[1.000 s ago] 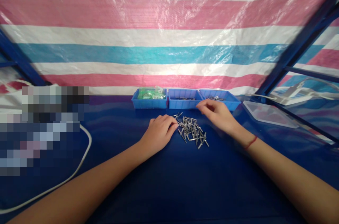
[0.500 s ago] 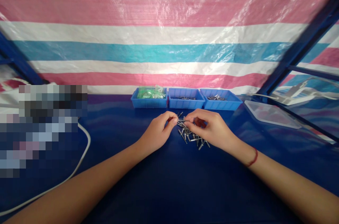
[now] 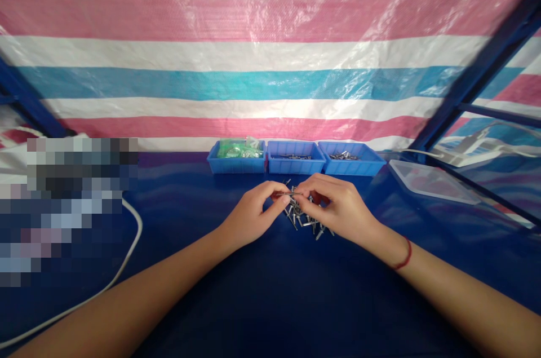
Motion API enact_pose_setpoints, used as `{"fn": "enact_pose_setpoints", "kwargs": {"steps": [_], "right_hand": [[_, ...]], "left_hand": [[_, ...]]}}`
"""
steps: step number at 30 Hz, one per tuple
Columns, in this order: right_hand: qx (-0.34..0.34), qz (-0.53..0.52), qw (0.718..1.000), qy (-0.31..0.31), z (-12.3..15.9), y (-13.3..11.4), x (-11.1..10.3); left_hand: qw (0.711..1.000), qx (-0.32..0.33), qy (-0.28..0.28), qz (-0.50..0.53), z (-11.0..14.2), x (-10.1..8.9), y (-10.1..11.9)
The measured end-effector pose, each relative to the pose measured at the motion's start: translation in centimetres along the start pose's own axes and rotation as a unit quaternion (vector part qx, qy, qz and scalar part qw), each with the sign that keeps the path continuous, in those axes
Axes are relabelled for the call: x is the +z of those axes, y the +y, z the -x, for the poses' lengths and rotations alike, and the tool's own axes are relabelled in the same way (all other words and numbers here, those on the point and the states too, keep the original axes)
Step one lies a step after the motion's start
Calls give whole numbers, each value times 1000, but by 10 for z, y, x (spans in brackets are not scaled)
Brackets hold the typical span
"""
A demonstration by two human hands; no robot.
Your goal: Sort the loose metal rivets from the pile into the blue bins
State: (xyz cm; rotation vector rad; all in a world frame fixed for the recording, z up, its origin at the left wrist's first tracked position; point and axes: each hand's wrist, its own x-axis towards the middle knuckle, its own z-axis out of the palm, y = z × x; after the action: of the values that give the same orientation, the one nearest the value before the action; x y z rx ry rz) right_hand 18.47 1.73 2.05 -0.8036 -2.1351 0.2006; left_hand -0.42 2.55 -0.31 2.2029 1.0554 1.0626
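Observation:
Above a loose pile of silvery blind rivets [image 3: 297, 217], a single blind rivet [image 3: 296, 194] lies level between my two hands. Thumb and forefinger of my left hand [image 3: 257, 215] pinch its left end. My right hand [image 3: 343, 207], with a red cord at the wrist, pinches the right end in the same way. The fingertips of both hands are close together, and they cover part of the rivet. Part of the pile is hidden under my right hand.
Behind the pile stand three blue bins: the left bin [image 3: 236, 166] holds green plastic bags, the middle bin [image 3: 295, 166] and right bin [image 3: 355, 167] metal pieces. A clear plastic lid [image 3: 431, 180] lies right. A white cable [image 3: 134, 245] crosses the left, beside a blurred area.
My left hand has shifted slightly right, bringing its fingertips closer to those of my right hand. The right hand has stayed nearly in place, and the pile looks the same.

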Motion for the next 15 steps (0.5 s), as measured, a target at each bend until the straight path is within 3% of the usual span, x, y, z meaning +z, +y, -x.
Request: {"fn": "enact_pose_setpoints", "kwargs": {"steps": [15], "right_hand": [[32,12,999,-21,1,9,4]], "left_hand": [[998,19,60,8,1,2,8]]}}
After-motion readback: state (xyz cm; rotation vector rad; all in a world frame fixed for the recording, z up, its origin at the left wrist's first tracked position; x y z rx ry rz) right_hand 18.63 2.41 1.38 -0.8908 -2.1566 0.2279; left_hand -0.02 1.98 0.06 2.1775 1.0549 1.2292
